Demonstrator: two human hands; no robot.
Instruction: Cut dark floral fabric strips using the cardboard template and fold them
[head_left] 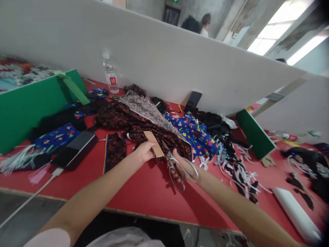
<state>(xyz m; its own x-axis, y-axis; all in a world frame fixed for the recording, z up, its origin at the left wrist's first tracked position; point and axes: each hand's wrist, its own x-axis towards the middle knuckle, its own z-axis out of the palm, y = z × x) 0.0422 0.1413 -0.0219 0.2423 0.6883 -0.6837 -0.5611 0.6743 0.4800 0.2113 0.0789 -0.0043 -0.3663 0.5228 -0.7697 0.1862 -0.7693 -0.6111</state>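
Note:
My left hand point(146, 151) is closed on a tan cardboard strip point(154, 144), pinching it over the dark floral fabric point(118, 114). Whether it also grips an edge of the fabric is hidden. My right hand point(182, 168) is wrapped around the handles of metal scissors point(170, 158). Their blades point up and left, close to the cardboard's right edge and the cloth. A smaller dark floral piece point(115, 151) with a striped edge lies left of my left hand. Behind and to the right, blue patterned fabric point(197, 132) touches the floral bundle.
On the red table point(144, 192), a black power bank point(74, 151) with a white cable lies left. White and black scraps point(241, 175) are heaped right. A water bottle point(111, 77) and a phone point(193, 101) stand by the grey partition point(164, 61). Green dividers point(33, 109) flank the workspace.

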